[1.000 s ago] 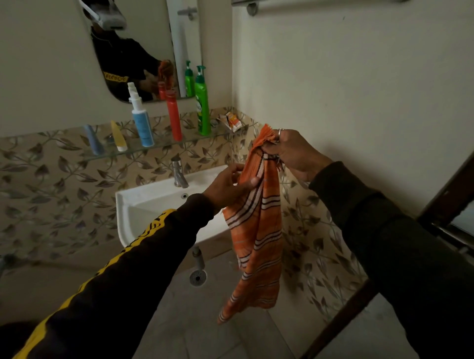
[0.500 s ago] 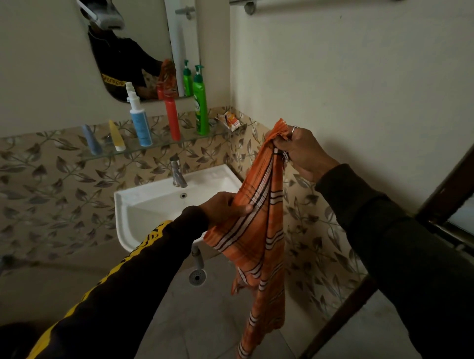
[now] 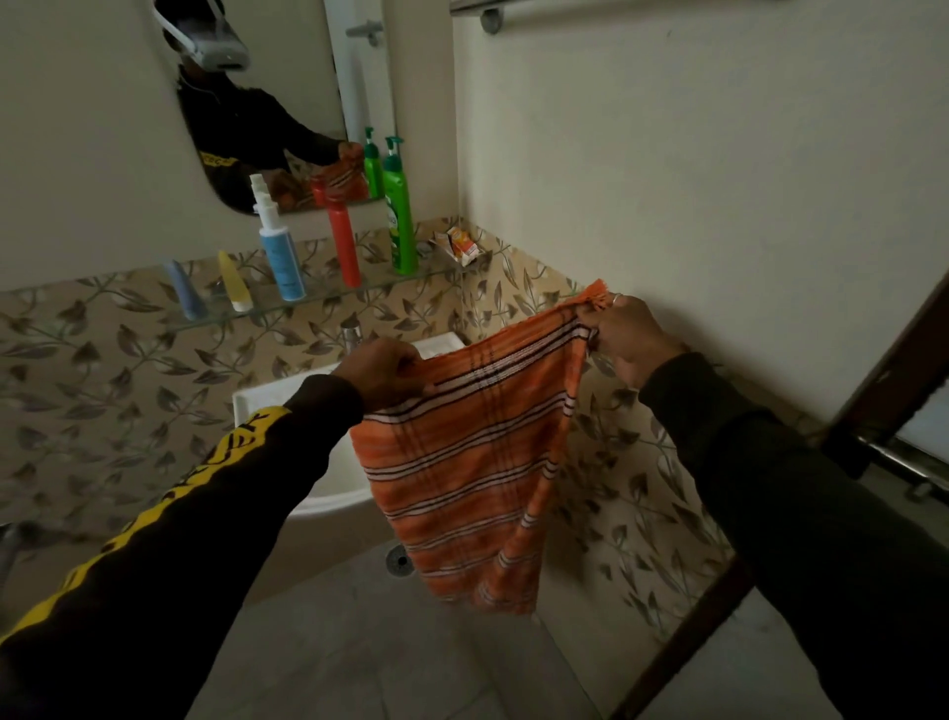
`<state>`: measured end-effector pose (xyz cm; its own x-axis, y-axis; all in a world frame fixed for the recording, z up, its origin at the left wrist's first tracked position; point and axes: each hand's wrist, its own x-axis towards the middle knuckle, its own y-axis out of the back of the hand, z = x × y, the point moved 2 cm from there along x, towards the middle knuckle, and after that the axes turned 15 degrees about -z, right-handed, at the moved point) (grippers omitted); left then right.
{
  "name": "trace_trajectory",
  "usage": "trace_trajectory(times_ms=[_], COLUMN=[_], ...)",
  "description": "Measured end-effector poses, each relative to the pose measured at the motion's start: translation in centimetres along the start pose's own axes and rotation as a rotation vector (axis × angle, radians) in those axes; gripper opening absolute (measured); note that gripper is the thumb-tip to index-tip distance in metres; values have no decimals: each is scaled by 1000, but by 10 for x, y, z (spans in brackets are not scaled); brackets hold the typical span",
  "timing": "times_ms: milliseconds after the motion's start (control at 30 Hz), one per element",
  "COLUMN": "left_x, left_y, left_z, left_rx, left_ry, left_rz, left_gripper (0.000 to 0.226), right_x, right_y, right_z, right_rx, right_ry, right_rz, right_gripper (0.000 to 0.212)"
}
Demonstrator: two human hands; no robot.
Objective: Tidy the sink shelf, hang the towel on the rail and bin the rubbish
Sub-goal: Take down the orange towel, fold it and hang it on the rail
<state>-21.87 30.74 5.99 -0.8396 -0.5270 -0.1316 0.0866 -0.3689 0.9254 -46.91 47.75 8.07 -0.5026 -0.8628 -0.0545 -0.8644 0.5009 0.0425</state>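
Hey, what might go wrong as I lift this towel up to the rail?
The orange striped towel is pinched only at its top corners by the left hand and right hand, so a corner may slip. The metal rail sits high above, and swinging cloth might knock the green pump bottle nearby.

I face a corner with plain cream upper walls [image 3: 693,154] above a leaf-patterned tile band [image 3: 102,390]. A mirror [image 3: 287,92] hangs on the left wall. The floor [image 3: 359,642] is grey tile. A dark wooden door frame [image 3: 883,370] stands at my right. Lighting is dim.
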Motion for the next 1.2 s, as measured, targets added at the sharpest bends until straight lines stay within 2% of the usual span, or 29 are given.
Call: trace_trajectory(times_ms=[133,267,400,567,700,900,1033,1133,1200], left_x=[-6,-13,-15,-14,-19,-27,-28,-29,-31], left_y=[1,-2,0,15,29,60,85,92,94], left_z=[-4,-13,-14,-7,3,22,25,20,17], left_rx=[134,141,229,392,532,787,885,832,659], left_ry=[14,65,53,51,-42,-110,-54,-7,0], left_rz=[-78,-137,-116,32,228,419,522,557,573], left_gripper=[20,12,19,24,13,12,7,14,13], right_x=[-2,-6,-8,-11,-16,-22,-22,-23,-23], right_y=[-2,-2,1,14,21,27,25,22,21], right_z=[0,-5,-8,-6,-2,-1,-3,-4,-6], right_rx=[47,30,3,-47,-94,-101,-145,-147,-125], right_ry=[17,52,103,122,143,200,243,252,251], right_rz=[14,26,47,136,195,194,223,257,282], right_gripper=[12,11,13,13,15,17,15,14,18])
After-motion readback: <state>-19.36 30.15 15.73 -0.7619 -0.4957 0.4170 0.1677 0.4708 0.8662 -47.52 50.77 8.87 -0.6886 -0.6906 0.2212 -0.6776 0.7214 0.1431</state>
